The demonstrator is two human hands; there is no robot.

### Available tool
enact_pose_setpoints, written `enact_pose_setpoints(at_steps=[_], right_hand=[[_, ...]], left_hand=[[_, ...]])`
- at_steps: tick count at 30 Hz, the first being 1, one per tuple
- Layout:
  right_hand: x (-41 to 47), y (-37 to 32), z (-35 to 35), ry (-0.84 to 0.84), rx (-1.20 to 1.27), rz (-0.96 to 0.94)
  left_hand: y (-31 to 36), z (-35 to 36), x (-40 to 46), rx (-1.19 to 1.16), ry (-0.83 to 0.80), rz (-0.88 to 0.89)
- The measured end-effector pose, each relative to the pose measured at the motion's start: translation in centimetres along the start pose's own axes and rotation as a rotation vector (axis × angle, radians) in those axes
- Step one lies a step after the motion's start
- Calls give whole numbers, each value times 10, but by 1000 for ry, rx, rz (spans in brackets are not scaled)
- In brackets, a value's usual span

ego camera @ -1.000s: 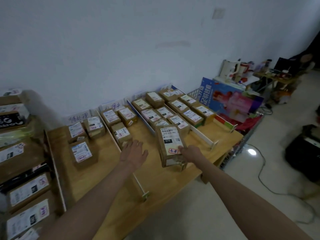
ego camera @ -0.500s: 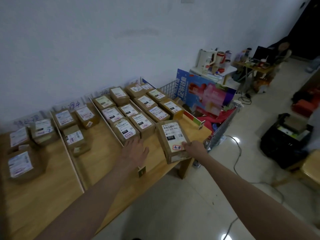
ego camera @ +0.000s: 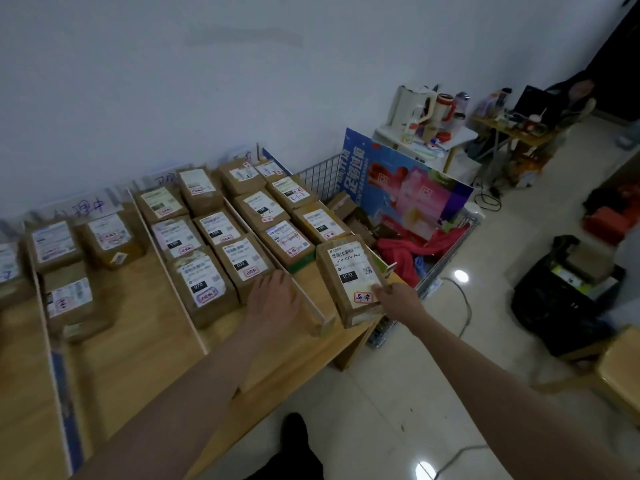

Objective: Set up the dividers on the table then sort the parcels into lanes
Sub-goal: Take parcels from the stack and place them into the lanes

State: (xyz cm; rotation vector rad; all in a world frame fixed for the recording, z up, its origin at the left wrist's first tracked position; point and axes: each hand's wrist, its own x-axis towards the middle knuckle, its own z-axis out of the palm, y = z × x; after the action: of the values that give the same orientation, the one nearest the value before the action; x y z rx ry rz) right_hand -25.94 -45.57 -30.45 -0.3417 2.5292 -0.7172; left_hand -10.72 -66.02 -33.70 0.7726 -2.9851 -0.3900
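A: Where is the parcel (ego camera: 349,282) in hand?

B: At the table's (ego camera: 138,341) right end, in the rightmost lane, about three o'clock from the left hand (ego camera: 273,299). The right hand (ego camera: 398,299) pinches its near right corner, thumb on the label, the other fingers hidden beneath. Whether its far end touches the wood, I cannot tell.

A: And the left hand?

B: Flat and relaxed, fingers loosely together, over the white divider (ego camera: 298,289) just left of that lane. It grips nothing.

A: Which way does the box run?

B: Its long axis points to roughly eleven o'clock, in line with the row of parcels (ego camera: 287,242) ahead of it. The open slot lies at twelve o'clock from the right fingers, so I judge the right hand is the one to set it down; a short push forward should close it up behind the row.

A: Anything legible?

B: The label reads "070-070-A60", with "070" on a black bar, a QR code and a red-bordered sticker with handwriting I cannot read. A neighbouring parcel (ego camera: 202,282) also shows "070".
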Motion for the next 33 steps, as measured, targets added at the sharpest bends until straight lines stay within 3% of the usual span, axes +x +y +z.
enact_pose_setpoints(at_steps=[7,24,33], right_hand=[[83,-5,0,-99,-193,-56],[202,40,73,-404,-185,-149],[194,41,82,-493,-178,-196]], left_hand=[[1,25,61,-13,-52,-104],[12,59,68,18,-160,-467],[29,77,48,-13,-179,-585]])
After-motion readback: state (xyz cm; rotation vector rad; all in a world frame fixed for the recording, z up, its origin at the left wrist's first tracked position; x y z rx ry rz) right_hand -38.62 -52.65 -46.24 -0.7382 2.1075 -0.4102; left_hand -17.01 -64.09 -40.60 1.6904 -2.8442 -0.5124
